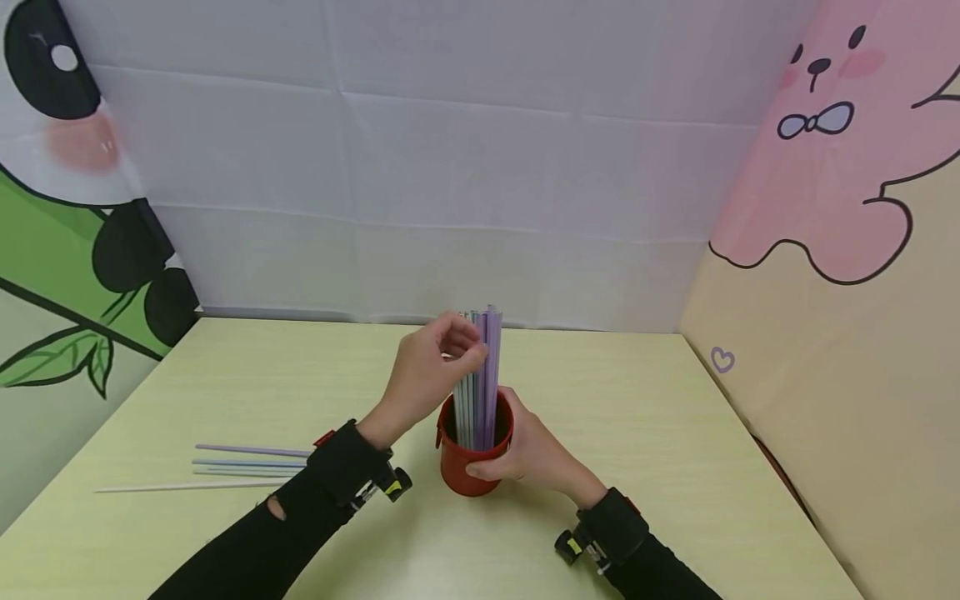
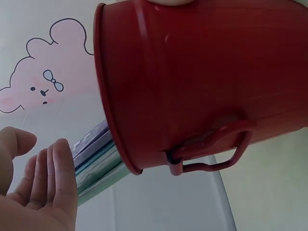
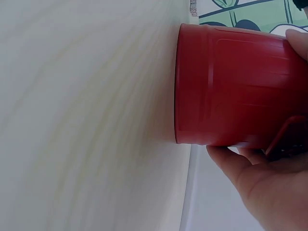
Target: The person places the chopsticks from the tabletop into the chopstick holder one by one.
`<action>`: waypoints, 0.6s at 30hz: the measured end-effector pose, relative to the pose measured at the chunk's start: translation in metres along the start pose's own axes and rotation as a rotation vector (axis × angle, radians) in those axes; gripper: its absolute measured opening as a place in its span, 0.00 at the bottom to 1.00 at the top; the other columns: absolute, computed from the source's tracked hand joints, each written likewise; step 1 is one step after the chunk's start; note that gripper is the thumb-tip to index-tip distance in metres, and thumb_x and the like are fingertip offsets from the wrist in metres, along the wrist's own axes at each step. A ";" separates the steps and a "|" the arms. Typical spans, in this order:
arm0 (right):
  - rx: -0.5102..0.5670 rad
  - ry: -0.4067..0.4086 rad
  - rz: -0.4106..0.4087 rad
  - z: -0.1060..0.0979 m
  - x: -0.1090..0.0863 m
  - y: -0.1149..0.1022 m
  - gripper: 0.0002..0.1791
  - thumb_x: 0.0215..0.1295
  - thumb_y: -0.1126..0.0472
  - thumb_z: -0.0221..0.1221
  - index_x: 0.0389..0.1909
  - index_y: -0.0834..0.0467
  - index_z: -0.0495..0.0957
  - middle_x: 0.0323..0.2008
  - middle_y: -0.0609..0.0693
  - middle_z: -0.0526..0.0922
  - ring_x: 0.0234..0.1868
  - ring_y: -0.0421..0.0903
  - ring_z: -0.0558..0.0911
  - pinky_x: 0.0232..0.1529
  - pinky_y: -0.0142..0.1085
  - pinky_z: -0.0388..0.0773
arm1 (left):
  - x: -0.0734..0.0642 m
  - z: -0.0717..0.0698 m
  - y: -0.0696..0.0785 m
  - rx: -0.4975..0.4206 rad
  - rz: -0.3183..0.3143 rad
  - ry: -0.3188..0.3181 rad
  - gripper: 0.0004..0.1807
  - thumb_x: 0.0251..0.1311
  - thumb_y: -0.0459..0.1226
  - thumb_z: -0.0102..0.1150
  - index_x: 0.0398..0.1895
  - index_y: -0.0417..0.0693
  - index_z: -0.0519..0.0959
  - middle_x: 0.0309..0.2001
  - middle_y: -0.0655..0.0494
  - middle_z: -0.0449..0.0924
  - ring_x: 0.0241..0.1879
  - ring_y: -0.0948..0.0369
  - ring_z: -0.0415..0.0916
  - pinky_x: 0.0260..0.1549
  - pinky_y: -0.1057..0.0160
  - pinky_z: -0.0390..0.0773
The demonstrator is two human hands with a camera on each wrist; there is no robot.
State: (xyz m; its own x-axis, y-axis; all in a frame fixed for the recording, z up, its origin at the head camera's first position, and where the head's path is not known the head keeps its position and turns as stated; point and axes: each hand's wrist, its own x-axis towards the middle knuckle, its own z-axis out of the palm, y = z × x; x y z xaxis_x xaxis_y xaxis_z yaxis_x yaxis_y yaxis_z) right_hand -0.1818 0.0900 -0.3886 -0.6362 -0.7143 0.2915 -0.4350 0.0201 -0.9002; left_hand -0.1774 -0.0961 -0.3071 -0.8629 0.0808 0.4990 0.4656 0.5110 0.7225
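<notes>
A red bucket (image 1: pixel 474 471) with a side handle stands on the table. My right hand (image 1: pixel 542 454) grips it round the side, thumb at the front; in the right wrist view the fingers of that hand (image 3: pixel 262 180) lie along the bucket wall. A bunch of thin straw-like sticks (image 1: pixel 480 400), purple, blue-green and pale, rises upright out of the bucket. Beside their upper part is my left hand (image 1: pixel 431 362). In the left wrist view the left hand (image 2: pixel 45 187) has its fingers extended and the thumb apart, with nothing held between them. The sticks' lower ends are hidden inside the bucket.
Several loose sticks (image 1: pixel 247 462), purple, blue and whitish, lie on the table (image 1: pixel 645 400) at the left, partly covered by my left forearm. A pale sheet (image 1: pixel 450 167) hangs behind the table. Panels with cartoon animals stand on both sides.
</notes>
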 end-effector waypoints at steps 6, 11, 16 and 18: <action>0.017 0.009 -0.024 0.001 0.002 0.012 0.51 0.49 0.62 0.72 0.68 0.51 0.50 0.60 0.50 0.69 0.57 0.49 0.71 0.53 0.50 0.73 | -0.002 -0.014 0.000 0.055 0.059 0.002 0.09 0.60 0.41 0.62 0.42 0.56 0.75 0.34 0.64 0.80 0.34 0.68 0.77 0.35 0.65 0.80; 0.006 0.016 -0.011 0.001 0.004 0.030 0.52 0.48 0.57 0.74 0.68 0.43 0.50 0.60 0.44 0.69 0.57 0.45 0.71 0.53 0.47 0.74 | -0.007 -0.032 0.003 0.128 0.124 -0.013 0.09 0.60 0.39 0.62 0.42 0.54 0.76 0.35 0.65 0.79 0.35 0.69 0.77 0.34 0.65 0.81; -0.005 0.022 -0.009 0.000 0.005 0.036 0.52 0.47 0.56 0.74 0.68 0.41 0.50 0.60 0.42 0.68 0.58 0.45 0.71 0.52 0.46 0.75 | -0.016 -0.052 0.003 0.225 0.163 -0.049 0.07 0.59 0.40 0.63 0.39 0.56 0.77 0.36 0.69 0.78 0.35 0.70 0.76 0.35 0.63 0.81; -0.015 0.026 -0.001 0.001 0.005 0.034 0.52 0.47 0.56 0.74 0.68 0.42 0.50 0.61 0.42 0.68 0.58 0.44 0.71 0.52 0.45 0.75 | -0.021 -0.061 0.002 0.272 0.165 -0.057 0.07 0.59 0.41 0.63 0.38 0.58 0.77 0.36 0.71 0.77 0.35 0.71 0.75 0.36 0.64 0.80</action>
State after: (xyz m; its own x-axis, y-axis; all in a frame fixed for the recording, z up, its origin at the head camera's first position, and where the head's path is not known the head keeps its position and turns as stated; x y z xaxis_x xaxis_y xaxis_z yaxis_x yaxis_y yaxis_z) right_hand -0.1992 0.0867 -0.4175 -0.6518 -0.6961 0.3011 -0.4453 0.0299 -0.8949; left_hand -0.1468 -0.1489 -0.2870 -0.7931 0.2256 0.5658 0.5376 0.6961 0.4760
